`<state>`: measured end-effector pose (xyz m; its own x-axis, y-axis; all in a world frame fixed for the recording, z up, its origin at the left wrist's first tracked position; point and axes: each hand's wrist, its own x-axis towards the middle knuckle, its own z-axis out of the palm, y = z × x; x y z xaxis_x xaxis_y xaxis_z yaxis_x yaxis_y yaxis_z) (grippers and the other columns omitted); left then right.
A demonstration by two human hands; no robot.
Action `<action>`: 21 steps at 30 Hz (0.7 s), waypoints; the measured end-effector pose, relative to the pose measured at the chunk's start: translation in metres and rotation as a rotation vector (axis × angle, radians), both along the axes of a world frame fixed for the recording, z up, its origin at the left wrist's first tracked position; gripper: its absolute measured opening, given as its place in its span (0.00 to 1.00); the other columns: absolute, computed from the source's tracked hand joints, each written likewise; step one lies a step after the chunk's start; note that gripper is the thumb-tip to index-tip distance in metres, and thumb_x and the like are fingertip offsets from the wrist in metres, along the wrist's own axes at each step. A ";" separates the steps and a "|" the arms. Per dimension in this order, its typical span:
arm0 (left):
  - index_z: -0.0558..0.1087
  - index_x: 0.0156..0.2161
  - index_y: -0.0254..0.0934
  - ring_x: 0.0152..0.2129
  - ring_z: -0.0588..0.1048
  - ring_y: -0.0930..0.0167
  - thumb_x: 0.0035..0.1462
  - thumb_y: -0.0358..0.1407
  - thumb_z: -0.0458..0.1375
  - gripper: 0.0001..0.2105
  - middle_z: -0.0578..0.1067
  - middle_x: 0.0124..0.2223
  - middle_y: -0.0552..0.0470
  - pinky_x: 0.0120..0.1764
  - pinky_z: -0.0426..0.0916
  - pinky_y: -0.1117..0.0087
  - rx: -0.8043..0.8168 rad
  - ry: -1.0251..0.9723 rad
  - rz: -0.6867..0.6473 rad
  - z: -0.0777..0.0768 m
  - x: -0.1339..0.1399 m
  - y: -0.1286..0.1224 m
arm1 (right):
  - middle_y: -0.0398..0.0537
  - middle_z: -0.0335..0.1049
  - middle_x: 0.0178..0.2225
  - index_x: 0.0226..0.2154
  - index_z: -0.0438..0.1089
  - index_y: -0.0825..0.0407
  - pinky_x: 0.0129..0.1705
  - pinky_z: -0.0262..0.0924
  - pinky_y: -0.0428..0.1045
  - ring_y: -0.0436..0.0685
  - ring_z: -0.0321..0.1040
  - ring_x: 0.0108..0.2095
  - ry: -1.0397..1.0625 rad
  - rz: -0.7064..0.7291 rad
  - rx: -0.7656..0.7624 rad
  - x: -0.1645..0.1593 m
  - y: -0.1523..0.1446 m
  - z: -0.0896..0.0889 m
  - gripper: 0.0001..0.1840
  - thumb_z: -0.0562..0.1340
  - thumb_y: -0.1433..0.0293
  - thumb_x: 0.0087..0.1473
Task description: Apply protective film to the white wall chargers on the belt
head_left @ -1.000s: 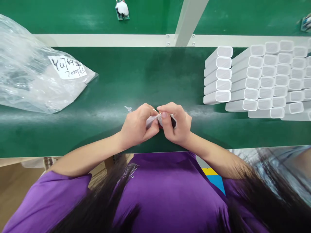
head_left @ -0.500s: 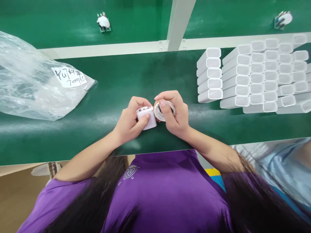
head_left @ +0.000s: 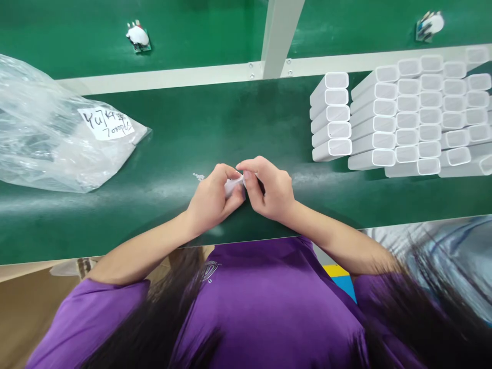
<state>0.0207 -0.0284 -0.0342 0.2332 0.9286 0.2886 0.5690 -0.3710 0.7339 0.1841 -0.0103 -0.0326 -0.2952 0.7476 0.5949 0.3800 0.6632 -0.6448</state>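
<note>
A small white plastic case [head_left: 232,185] is gripped in my left hand [head_left: 209,200], mostly covered by the thumb and fingers. My right hand [head_left: 271,187] is closed, its thumb and index fingertip pinched together at the case's right edge. Whatever lies between those fingertips is hidden. Small white bits [head_left: 199,177] show on the green table just left of my left hand; their kind is too small to tell.
Rows of stacked white translucent plastic cases [head_left: 384,124] stand at the right of the green table [head_left: 269,123]. A clear plastic bag [head_left: 65,148] with a handwritten label lies left. Two small circuit boards [head_left: 138,37] with white blobs sit beyond the pale rail [head_left: 172,79].
The round white part in my right hand is out of sight, and those fingers are now pinched against the case. The case has tilted in my left hand. White bits now show beside it.
</note>
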 end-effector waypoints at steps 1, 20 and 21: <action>0.64 0.38 0.43 0.23 0.73 0.72 0.61 0.40 0.54 0.05 0.74 0.32 0.53 0.27 0.68 0.69 -0.018 0.001 0.016 -0.001 0.001 -0.001 | 0.42 0.72 0.34 0.44 0.64 0.51 0.31 0.62 0.41 0.46 0.69 0.31 -0.032 -0.009 0.020 0.000 -0.001 -0.002 0.09 0.50 0.75 0.67; 0.54 0.46 0.46 0.27 0.78 0.68 0.46 0.39 0.66 0.27 0.74 0.42 0.52 0.26 0.74 0.66 -0.293 -0.358 0.262 0.072 -0.072 0.065 | 0.40 0.68 0.28 0.42 0.66 0.50 0.20 0.61 0.42 0.46 0.67 0.19 0.445 0.093 -0.673 0.008 0.022 0.009 0.15 0.54 0.56 0.65; 0.56 0.46 0.46 0.26 0.77 0.68 0.47 0.40 0.66 0.26 0.75 0.41 0.52 0.25 0.73 0.67 -0.294 -0.352 0.324 0.083 -0.077 0.076 | 0.40 0.69 0.29 0.42 0.66 0.50 0.20 0.61 0.42 0.46 0.67 0.19 0.415 0.105 -0.661 0.007 0.021 0.008 0.15 0.53 0.57 0.65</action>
